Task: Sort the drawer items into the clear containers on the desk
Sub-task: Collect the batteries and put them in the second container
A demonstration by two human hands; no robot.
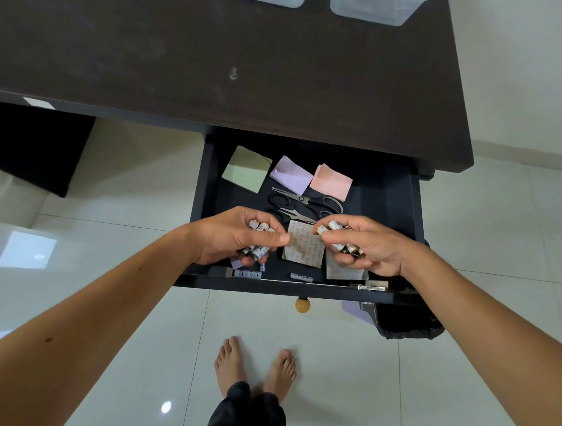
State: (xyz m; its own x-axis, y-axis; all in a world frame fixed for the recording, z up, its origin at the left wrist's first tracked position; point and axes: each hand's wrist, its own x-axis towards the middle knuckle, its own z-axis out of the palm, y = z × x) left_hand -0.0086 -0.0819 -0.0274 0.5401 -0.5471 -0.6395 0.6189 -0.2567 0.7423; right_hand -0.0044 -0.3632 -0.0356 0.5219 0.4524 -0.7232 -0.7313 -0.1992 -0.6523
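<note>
**Both hands full of batteries over the open drawer**

A dark wooden desk [213, 60] fills the upper part of the view above a pale tiled floor [137, 334]. Two clear containers sit at the desk's far edge, cut off by the top of the picture: one [371, 10] near the right corner and another [282, 2] just left of it.

Below the desktop, the black drawer [392, 194] stands pulled out, with a round amber knob [302, 305] on its front. A dark bin [407, 322] sits on the floor beneath the drawer's right corner.

At the back of the drawer lie three sticky-note pads in a row: green [247, 169], lilac [291, 175] and pink [331, 182], the lilac and pink ones touching. Two pairs of black-handled scissors [307, 200] lie just in front of them, and nearer still are two patterned paper packets [304, 247].

The left hand [231, 235] is curled around a bundle of white-labelled batteries [258, 240]. The right hand [362, 243] grips a similar bundle of batteries [340, 240], with thumb and forefinger pinching one at its end. Both hands hover above the drawer's front half, close together.

Two loose batteries lie along the drawer's front wall: one [248, 274] under the left hand, another [301, 277] near the middle.
</note>
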